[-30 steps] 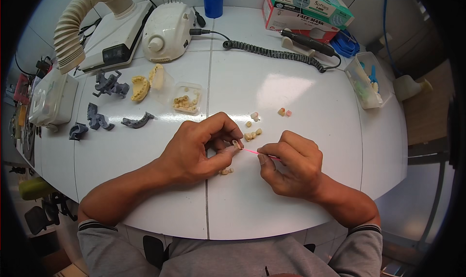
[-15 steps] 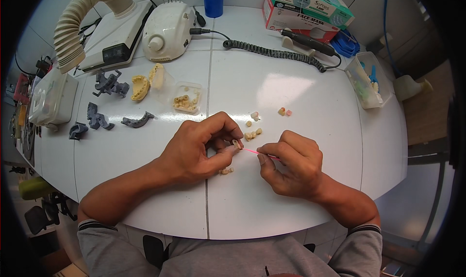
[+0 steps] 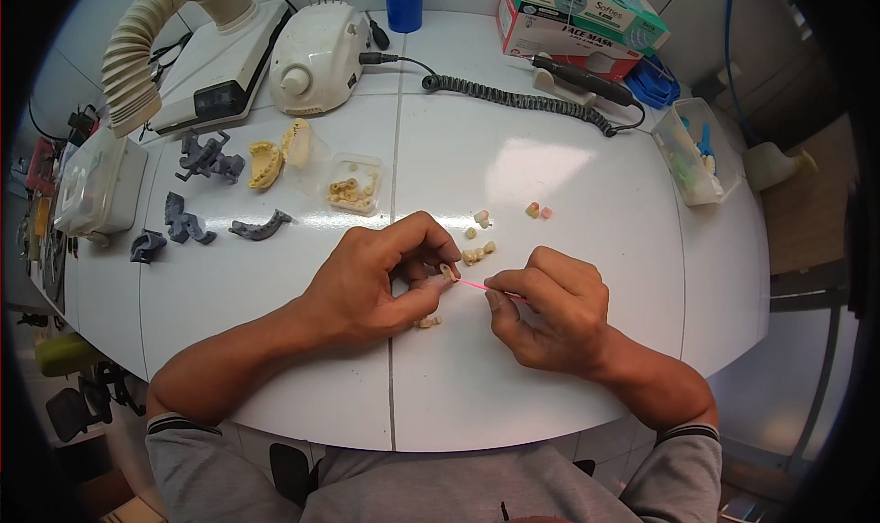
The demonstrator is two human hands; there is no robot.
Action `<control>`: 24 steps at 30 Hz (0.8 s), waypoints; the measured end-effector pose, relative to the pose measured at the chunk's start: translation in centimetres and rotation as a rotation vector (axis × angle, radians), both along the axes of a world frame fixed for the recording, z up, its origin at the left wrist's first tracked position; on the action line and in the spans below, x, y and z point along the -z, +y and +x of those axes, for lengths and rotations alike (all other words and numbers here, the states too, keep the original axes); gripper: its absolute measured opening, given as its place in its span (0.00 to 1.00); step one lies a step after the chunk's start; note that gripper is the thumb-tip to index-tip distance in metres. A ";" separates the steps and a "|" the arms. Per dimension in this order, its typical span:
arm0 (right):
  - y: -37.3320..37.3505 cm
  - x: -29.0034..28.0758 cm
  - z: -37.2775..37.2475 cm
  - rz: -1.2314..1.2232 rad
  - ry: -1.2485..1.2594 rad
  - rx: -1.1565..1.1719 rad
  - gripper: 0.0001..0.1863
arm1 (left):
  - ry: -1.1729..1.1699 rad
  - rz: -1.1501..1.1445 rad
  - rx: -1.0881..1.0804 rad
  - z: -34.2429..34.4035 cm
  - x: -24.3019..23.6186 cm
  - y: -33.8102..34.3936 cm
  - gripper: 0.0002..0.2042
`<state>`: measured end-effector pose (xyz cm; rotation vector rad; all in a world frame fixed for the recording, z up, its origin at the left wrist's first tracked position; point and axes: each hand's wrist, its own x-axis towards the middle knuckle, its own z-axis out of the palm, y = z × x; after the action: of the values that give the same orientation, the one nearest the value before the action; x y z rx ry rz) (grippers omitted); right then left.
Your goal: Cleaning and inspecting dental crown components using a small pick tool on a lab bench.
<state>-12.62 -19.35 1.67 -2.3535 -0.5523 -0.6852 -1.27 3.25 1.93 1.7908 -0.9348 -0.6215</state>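
Observation:
Over the middle of the white table, my left hand (image 3: 376, 275) pinches a small cream dental crown (image 3: 447, 273) between thumb and fingers. My right hand (image 3: 555, 308) grips a thin pink stick (image 3: 474, 286), probably a micro-applicator; its tip meets the crown or stops just short of it. Just beyond my fingers lies a short row of joined tooth crowns (image 3: 478, 253), with a single crown (image 3: 470, 233) and a paler one (image 3: 482, 219) behind it. More tooth pieces (image 3: 428, 322) lie partly under my left hand.
Further back sit a clear box of crowns (image 3: 353, 184), yellow dental casts (image 3: 265, 165) and grey printed models (image 3: 209, 158). A white control unit (image 3: 316, 60) connects by coiled cord to a black handpiece (image 3: 584, 78). At right stands a plastic tub (image 3: 698, 152); mask boxes (image 3: 579, 23) are behind.
The crown in my left hand is tilted very slightly differently. Both hands and the pink stick otherwise keep their places.

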 end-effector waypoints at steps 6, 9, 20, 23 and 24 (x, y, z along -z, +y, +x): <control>0.1 0.0 0.1 -0.005 -0.011 0.001 0.12 | -0.077 0.001 0.008 0.1 0.2 0.0 0.10; 0.2 0.0 0.1 -0.012 -0.015 -0.002 0.12 | -0.086 -0.017 0.014 0.0 0.5 0.0 0.10; 0.3 0.5 0.2 -0.010 0.008 -0.011 0.12 | -0.077 -0.004 0.046 0.2 0.2 0.0 0.08; 0.4 0.4 0.1 -0.022 0.022 -0.006 0.12 | -0.088 -0.015 0.050 0.2 0.2 0.1 0.08; 0.3 0.3 0.1 -0.027 0.032 -0.012 0.13 | -0.087 -0.014 0.054 0.2 0.2 0.0 0.08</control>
<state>-12.54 -19.04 1.39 -2.3800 -0.5640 -0.6373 -1.09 3.30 1.72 1.7968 -1.0473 -0.5736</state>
